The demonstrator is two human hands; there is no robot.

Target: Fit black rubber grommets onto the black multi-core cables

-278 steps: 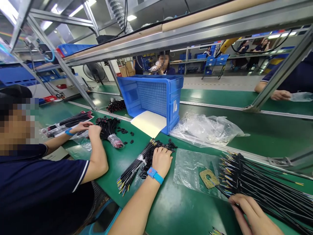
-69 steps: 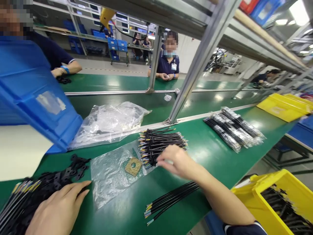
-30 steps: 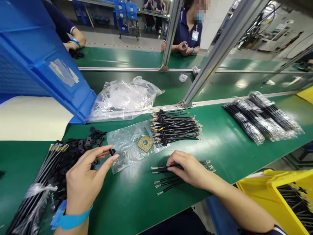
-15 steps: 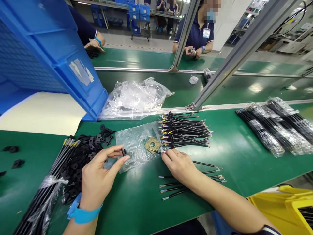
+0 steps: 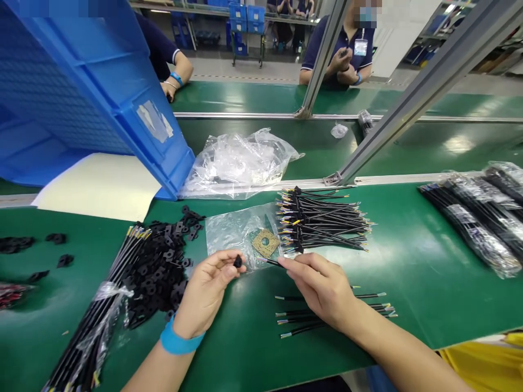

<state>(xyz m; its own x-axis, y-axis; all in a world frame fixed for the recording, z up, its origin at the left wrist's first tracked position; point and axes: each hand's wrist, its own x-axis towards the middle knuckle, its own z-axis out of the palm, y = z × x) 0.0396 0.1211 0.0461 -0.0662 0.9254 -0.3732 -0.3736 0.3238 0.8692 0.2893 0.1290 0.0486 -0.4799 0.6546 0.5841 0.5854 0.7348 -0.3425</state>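
Observation:
Between its thumb and fingers, my left hand [image 5: 210, 288] pinches a small black plastic clip [image 5: 238, 261]. A short black cable [image 5: 274, 262] with stripped wire ends is gripped by my right hand [image 5: 322, 286], its tip pointing left toward the clip but apart from it. Behind both hands lies a clear plastic bag [image 5: 229, 228] with a tan square pad with a hole [image 5: 266, 243] on it. Below my right hand, several loose cables [image 5: 292, 314] lie on the green table. A pile of black clips [image 5: 157, 272] spreads left of my left hand.
Many cables fitted with clips [image 5: 322, 220] are stacked beyond my right hand. A bundle of longer cables [image 5: 93, 316] lies at left. A tilted blue crate [image 5: 163, 147], a crumpled plastic bag [image 5: 245, 163] and a metal post [image 5: 392, 109] stand behind. Wrapped cable bundles [image 5: 469, 218] lie at right.
My left hand has moved right with the clip, turning it toward the cable. My right hand has lifted the cable slightly, its end now pointing at the clip. The view has shifted left.

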